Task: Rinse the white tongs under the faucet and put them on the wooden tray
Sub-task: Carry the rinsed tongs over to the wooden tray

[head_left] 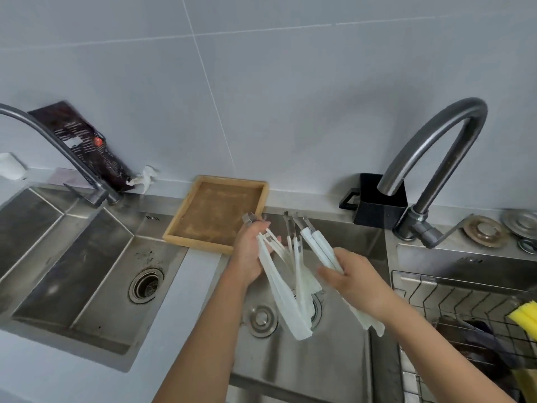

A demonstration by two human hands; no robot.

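right hand: fingers curled round one pair of white tongs, gripping mid-length; metal hinge end points up and away, tips come out below the wrist
left hand: fingers wrapped round the upper ends of several more white tongs; their white blades fan downward, tips lowest
tongs location: all held over the middle sink, both bunches just beside each other, none on the tray
middle sink: steel basin, round drain plug on the floor left of the hanging tips; second drain opening partly hidden behind the blades
right side, near: wire rack set in the right basin, yellow sponge at its right edge, dark items in it, can't tell what
left sink: steel, open strainer drain, separated from the middle sink by a grey counter strip
wooden tray: square, on the counter ledge behind and left of the left hand, brown stained floor, nothing in it; the hand overlaps its near right corner in view
right faucet: tall grey gooseneck, spout end over a black holder, no water seen
left faucet: grey, angled spout running off frame
back ledge: two round metal strainers at right; dark printed packet leaning on the tiled wall, crumpled white tissue beside it
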